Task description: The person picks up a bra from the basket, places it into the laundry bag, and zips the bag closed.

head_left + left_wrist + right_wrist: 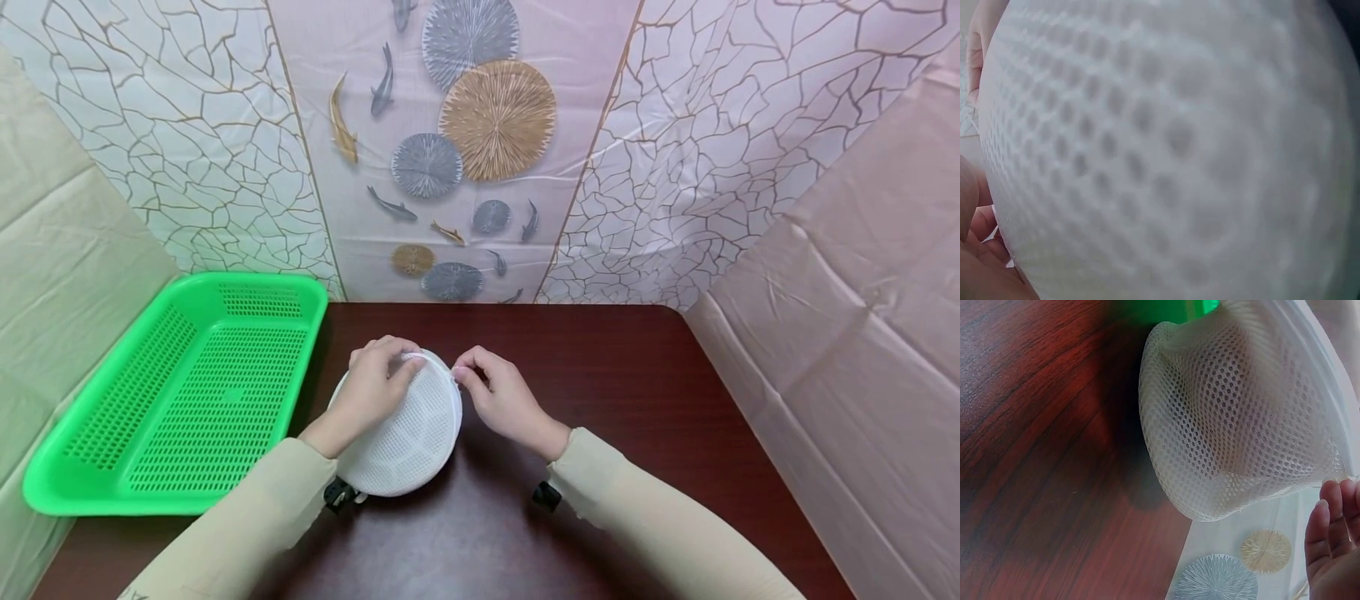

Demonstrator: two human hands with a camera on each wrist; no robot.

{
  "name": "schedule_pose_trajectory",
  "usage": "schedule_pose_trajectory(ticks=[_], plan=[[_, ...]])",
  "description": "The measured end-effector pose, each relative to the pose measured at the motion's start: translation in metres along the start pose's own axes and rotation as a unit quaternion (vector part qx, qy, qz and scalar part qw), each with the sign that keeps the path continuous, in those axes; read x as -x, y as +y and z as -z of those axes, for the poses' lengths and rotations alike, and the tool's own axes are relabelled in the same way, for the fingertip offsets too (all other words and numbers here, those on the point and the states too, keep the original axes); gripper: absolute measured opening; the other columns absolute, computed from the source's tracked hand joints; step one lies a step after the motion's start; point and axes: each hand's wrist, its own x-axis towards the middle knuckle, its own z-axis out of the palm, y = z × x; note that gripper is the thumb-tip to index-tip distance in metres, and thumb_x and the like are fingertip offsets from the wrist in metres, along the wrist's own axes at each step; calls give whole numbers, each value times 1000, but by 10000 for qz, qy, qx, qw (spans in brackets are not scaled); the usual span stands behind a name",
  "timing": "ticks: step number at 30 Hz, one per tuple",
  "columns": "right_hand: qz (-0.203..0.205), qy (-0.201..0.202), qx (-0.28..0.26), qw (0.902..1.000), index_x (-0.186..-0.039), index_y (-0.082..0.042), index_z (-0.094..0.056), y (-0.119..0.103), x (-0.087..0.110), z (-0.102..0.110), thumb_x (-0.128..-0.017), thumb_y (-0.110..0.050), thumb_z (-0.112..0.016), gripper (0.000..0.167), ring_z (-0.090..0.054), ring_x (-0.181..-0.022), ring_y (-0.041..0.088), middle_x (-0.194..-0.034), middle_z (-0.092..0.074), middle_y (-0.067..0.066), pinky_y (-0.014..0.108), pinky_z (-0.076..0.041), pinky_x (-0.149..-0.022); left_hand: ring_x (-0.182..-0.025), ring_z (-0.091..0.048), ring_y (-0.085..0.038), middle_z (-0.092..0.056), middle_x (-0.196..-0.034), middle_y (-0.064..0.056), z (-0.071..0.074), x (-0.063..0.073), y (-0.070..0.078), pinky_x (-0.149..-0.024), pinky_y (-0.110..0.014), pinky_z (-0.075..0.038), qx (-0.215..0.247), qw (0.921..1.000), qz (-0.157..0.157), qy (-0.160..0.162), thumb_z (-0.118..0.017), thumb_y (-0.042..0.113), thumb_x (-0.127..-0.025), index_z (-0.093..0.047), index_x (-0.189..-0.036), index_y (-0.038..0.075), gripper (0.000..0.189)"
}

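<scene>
A round white mesh laundry bag is held up over the table between both hands. My left hand grips its far edge at the top, the thumb along the upper rim. At the upper right edge, my right hand pinches the rim between thumb and fingertips. In the right wrist view the bag's mesh side bulges out beneath a smooth white band, and the right fingers meet the band's lower end. Mesh fills most of the left wrist view, with left fingers at its lower left edge.
A large green plastic basket with slotted walls stands on the left of the dark red-brown table. A patterned backdrop rises behind the table, with beige cloth along the right side.
</scene>
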Motion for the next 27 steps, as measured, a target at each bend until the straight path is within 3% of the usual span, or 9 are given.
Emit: schedule_pose_trajectory(ticks=[13, 19, 23, 27], plan=[[-90, -41, -16, 10000, -95, -15, -62, 1, -1, -2, -97, -14, -59, 4, -58, -80, 7, -87, -62, -4, 28, -49, -71, -101, -55, -23, -65, -104, 0, 6, -1, -6, -95, -43, -30, 137, 9990, 411, -78, -65, 22, -93, -69, -105, 13, 15], [-176, -85, -10, 9998, -95, -16, -62, 2, -1, -2, -97, -13, -59, 5, -57, -80, 8, -89, -64, 2, 29, -49, -72, -102, -56, -21, -65, -105, 2, 7, 0, 3, -95, -42, -28, 159, 9999, -17, -15, -66, 20, -92, -70, -106, 14, 16], [-192, -121, -22, 9997, -96, -14, -63, 2, -1, -2, -97, -13, -59, 4, -57, -80, 9, -89, -64, 3, 29, -49, -71, -99, -56, -21, -65, -104, 1, 7, 1, 12, -91, -44, -28, -27, 9990, -393, -209, -67, 18, -91, -71, -105, 13, 15], [-167, -168, -42, 9997, -96, -13, -63, 2, -2, -4, -97, -14, -59, 4, -57, -79, 8, -88, -63, 2, 29, -49, -70, -96, -55, -22, -65, -102, 1, 6, 2, 15, -90, -46, -28, -297, 9976, -473, -398, -68, 15, -90, -71, -102, 12, 12]])
